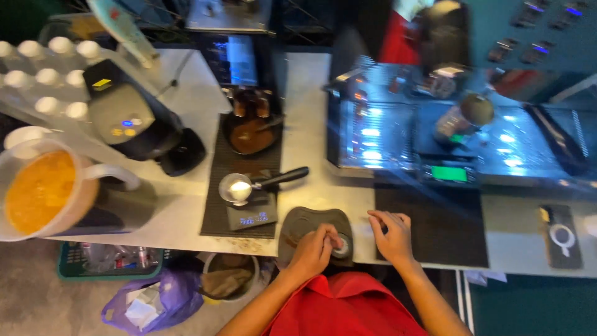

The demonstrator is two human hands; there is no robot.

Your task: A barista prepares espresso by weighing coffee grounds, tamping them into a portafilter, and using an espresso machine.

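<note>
The tamper point(340, 246), a small round metal piece, sits on the dark tamping mat point(298, 225) at the near edge of the counter, directly in front of the person in the red apron. It looks like a solid, heavy lump for its size, hard and smooth, probably slick under damp fingers; I would judge the sure hold to be around its round top, fingers wrapped down the sides rather than pinching the rim.

Going from the left: a clear jug of orange liquid point(42, 190) stands at the counter's end, with rows of white caps point(43, 74) behind it and a dark grinder point(127, 118) just beside. Next comes a ribbed black mat carrying a small scale point(250, 218), and across the scale rests a portafilter point(239, 188), its basket pale with what seems to be ground coffee, its black handle pointing right. That one will be weighty at the head and easy to tip, so the handle is the place to grip it.

Then the left hand point(313, 252), fingers curled closed over the tamper, covering most of it. Just to its right, the right hand point(392, 236) rests on a flat black mat point(435, 233), fingers bent and drawn together, holding nothing that I can make out. Beyond it stands the espresso machine point(435, 134), and a phone point(561, 236) lies at the far right.
</note>
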